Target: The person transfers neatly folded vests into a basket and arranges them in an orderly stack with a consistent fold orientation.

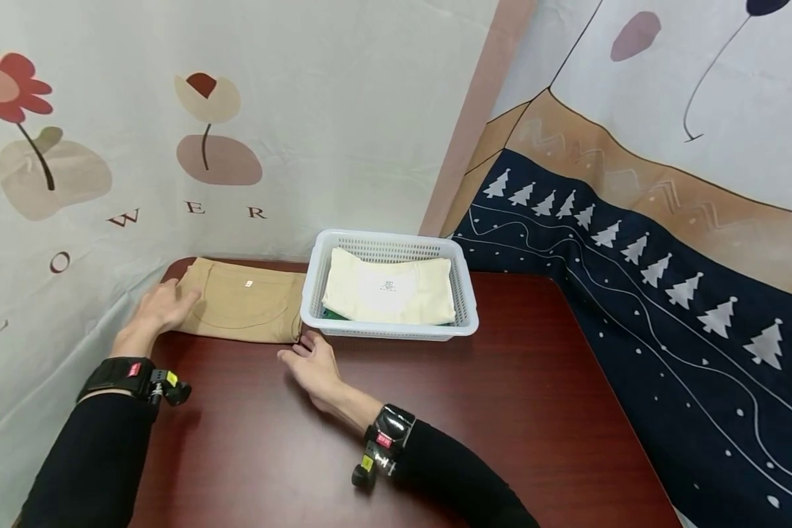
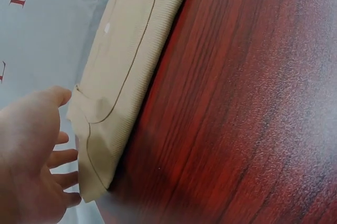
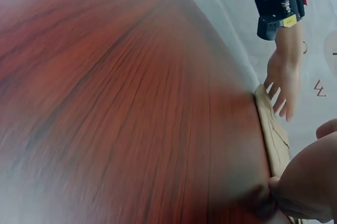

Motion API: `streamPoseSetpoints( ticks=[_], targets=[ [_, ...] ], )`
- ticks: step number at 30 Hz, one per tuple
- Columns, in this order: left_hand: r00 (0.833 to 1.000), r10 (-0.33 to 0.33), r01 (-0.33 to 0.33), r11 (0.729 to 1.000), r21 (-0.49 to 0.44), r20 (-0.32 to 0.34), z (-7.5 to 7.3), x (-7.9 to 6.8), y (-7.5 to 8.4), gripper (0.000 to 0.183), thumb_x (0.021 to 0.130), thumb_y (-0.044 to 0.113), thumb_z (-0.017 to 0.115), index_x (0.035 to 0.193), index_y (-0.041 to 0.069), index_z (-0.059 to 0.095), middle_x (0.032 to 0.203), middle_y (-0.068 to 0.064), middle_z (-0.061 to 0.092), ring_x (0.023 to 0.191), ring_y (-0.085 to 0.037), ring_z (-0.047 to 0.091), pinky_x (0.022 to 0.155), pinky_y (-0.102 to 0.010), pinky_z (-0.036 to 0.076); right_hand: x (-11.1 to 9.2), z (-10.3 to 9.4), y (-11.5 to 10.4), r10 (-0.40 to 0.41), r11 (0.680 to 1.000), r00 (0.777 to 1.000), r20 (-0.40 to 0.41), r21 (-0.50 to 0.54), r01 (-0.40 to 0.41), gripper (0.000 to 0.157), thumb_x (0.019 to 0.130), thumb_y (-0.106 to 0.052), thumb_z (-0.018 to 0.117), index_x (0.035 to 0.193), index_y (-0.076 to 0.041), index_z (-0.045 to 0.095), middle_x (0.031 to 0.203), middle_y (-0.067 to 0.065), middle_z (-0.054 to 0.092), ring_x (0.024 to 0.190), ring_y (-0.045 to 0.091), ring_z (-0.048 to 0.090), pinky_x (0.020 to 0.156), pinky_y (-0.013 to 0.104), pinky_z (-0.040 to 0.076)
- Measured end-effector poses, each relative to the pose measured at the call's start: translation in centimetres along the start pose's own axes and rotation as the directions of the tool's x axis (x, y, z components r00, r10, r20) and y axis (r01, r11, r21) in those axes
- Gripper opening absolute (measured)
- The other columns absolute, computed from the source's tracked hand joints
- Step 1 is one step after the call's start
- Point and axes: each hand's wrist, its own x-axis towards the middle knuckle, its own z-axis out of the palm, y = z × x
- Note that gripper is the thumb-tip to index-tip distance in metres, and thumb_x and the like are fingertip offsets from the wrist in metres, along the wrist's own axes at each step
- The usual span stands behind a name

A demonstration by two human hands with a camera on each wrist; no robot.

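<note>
A folded tan garment lies flat on the table, with curved seams and a small white tag on top. Its ribbed front edge shows in the left wrist view. My left hand is at the garment's left end, fingers spread along that edge and thumb near its upper corner. At the front right corner, beside the basket, is my right hand, its fingertips right at the garment's edge with the fingers loosely bent. In the right wrist view the right hand covers the garment's near end.
A white plastic basket stands against the garment's right end. Inside it lies a folded cream cloth with a printed patch, over something green. The dark red wooden table meets a printed curtain at the back and left, and a navy tree-patterned cloth at the right.
</note>
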Motion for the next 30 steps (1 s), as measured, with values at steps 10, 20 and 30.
streamPoseSetpoints(
  ticks=[10,20,30],
  targets=[
    [1.0,-0.01,0.01,1.0,0.012,-0.016,0.3,0.2,-1.0,0.083,0.117,0.04,0.039,0.158,-0.03,0.025,0.153,-0.057,0.038,0.14,-0.075,0.041,0.119,-0.078,0.042,1.5,1.7,0.3,0.07,0.975,0.988,-0.14,0.22,-0.038,0.074,0.091,-0.001,0.08,0.156,0.018,0.048,0.14,0.028,0.067,0.119,0.026,0.071,0.112,0.043,0.063],
    [0.986,-0.129,0.127,0.992,-0.024,-0.108,0.7,1.4,-3.7,0.067,0.107,0.034,0.055,0.138,-0.026,0.056,0.137,-0.05,0.06,0.127,-0.072,0.051,0.107,-0.07,0.053,2.8,2.0,0.5,0.134,0.908,0.985,-0.107,0.411,-0.079,0.056,0.102,0.003,0.072,0.148,0.022,0.048,0.13,0.033,0.074,0.125,0.041,0.078,0.115,0.048,0.062],
    [0.985,-0.169,0.17,0.985,-0.031,0.029,-0.2,0.5,-3.4,0.068,0.104,0.038,0.072,0.137,-0.021,0.062,0.135,-0.044,0.063,0.12,-0.056,0.059,0.097,-0.062,0.058,3.5,1.3,0.5,0.12,0.909,0.99,-0.073,0.409,-0.08,0.05,0.108,-0.004,0.069,0.147,0.022,0.052,0.13,0.034,0.076,0.127,0.043,0.079,0.111,0.046,0.064]
  ],
)
